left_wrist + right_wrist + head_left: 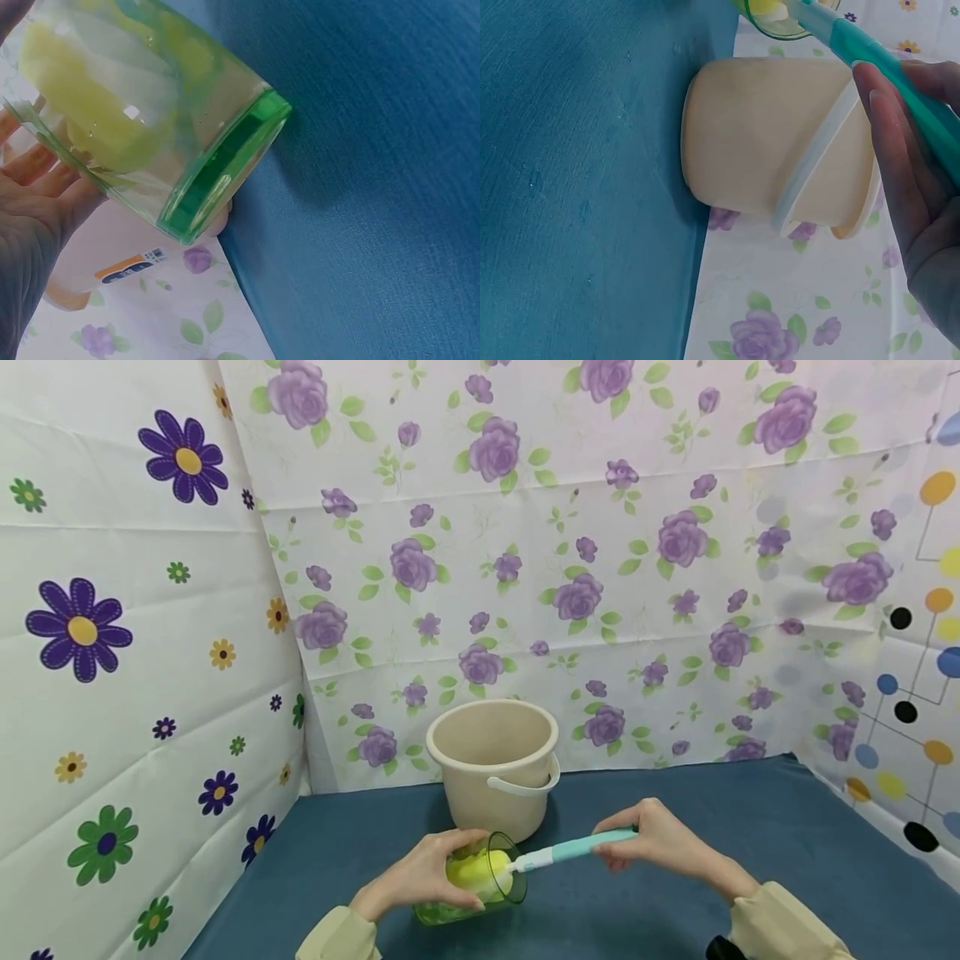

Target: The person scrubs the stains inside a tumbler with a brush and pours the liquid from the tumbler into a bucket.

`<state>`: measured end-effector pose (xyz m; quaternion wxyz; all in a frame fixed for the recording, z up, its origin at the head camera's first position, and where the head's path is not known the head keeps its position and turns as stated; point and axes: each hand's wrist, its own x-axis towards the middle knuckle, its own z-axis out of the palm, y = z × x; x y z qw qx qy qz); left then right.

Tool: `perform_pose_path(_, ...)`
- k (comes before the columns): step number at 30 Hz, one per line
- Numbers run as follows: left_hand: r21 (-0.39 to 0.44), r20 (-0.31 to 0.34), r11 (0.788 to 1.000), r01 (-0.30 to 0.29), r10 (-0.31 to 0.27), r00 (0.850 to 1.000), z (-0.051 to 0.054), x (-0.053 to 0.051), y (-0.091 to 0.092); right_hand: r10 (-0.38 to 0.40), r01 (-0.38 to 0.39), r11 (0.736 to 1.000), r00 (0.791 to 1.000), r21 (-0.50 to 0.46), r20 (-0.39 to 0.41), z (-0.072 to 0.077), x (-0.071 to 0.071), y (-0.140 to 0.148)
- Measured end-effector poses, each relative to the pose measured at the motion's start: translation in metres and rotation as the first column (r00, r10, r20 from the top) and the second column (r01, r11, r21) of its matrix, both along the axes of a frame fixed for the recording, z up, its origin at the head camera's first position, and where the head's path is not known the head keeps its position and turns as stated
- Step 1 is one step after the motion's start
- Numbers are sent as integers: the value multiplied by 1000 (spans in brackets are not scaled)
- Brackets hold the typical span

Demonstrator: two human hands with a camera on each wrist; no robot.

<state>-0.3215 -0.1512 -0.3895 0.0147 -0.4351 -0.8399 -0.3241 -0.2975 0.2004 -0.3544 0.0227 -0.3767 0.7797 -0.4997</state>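
A round cream plastic bucket [480, 800] blocks twelve o'clock from the transparent green cylindrical cup [517, 887]. Five o'clock offers passage.

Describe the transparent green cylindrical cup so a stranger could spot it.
On the flat blue tabletop stands a round cream plastic bucket. In front of it, the person's left hand holds the tilted cup. Unlike the opaque bucket, it reveals a yellow spongy piece inside.

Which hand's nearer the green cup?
Left: the left hand grips the green cup around its side. The right hand is off to its right, holding the turquoise handle.
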Motion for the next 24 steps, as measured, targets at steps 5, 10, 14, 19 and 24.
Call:
perform_pose_path(5,-5,-13,1000,-2,2,1000,1,0,0,26,-26,1000,999,-10,33,0,2,-3)
perform_pose_path(10,-1,-8,1000,0,0,1000,1,1,1,1,-1,1000,1000,-21,30,10,12,-10)
perform_pose_path(14,2,-12,1000,2,-2,1000,1,1,1,-42,42,999,999,-4,-3,4,6,-7)
perform_pose_path(19,-1,-12,1000,-2,2,1000,1,1,0,-55,55,998,999,21,-2,-2,-1,-2)
perform_pose_path(24,-12,-22,1000,4,-4,1000,0,0,1,-11,11,1000,999,24,38,-3,-1,1)
